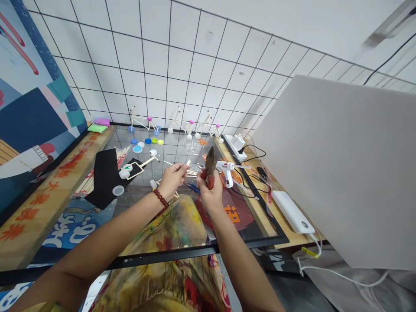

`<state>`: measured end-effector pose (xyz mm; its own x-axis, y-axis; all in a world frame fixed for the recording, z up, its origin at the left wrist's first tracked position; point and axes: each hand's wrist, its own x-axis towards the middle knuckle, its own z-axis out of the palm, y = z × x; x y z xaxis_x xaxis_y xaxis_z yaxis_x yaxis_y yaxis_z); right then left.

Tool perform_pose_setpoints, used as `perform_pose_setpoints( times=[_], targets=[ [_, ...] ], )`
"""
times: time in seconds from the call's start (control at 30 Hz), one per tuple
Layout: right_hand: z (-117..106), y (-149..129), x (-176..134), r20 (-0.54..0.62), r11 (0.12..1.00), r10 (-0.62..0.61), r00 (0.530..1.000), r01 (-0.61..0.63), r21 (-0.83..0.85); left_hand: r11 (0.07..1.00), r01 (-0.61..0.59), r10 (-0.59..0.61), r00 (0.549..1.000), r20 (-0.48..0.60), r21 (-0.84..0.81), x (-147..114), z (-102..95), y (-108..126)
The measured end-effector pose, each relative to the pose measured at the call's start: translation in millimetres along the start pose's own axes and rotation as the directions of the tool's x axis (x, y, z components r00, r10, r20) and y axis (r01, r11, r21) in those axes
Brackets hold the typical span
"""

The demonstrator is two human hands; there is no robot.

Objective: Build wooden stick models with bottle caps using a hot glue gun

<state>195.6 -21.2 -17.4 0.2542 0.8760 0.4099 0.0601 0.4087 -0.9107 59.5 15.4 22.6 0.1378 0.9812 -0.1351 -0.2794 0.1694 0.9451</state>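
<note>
Sticks (188,163) pinched in left grip (173,178), ends poking up; pliers (211,162) clasped in right grip (212,193), long axis pointing forward, near and right of left grip, apart from sticks.

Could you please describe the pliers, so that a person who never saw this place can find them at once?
Above the black-framed table, look for the person's right hand, beside the white glue gun. It holds the pliers by their red handles. Their dark, rusty-looking metal head sets them apart from that gun.
</note>
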Motion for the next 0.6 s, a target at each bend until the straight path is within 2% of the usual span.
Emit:
perform_pose_setpoints(
  times=[0.1, 0.2, 0.4, 0.6],
  targets=[
    [-0.1, 0.0, -0.6, 0.006, 1.0, 0.007, 1.0, -0.007, -0.017, 0.995, 0.08, -0.076, 0.995, 0.072, -0.055, -0.1, -1.1, 2.4],
    [0.3, 0.4, 3.5, -0.057, 0.999, 0.042, 0.997, -0.043, -0.007, 0.996, 0.086, -0.083, 0.987, 0.141, -0.013, -4.3, 1.2, 0.4],
    [1.8, -2.8, 15.0, -0.192, 0.965, 0.186, 0.964, -0.143, 0.221, 0.991, 0.068, -0.086, 0.984, 0.153, 0.118, -12.2, 7.0, 0.2],
    [1.2, -4.8, 18.5, -0.152, 0.901, 0.293, 0.944, -0.219, 0.375, 0.982, 0.083, -0.115, 0.975, 0.19, 0.172, -17.6, 9.5, -1.1]
  ],
)
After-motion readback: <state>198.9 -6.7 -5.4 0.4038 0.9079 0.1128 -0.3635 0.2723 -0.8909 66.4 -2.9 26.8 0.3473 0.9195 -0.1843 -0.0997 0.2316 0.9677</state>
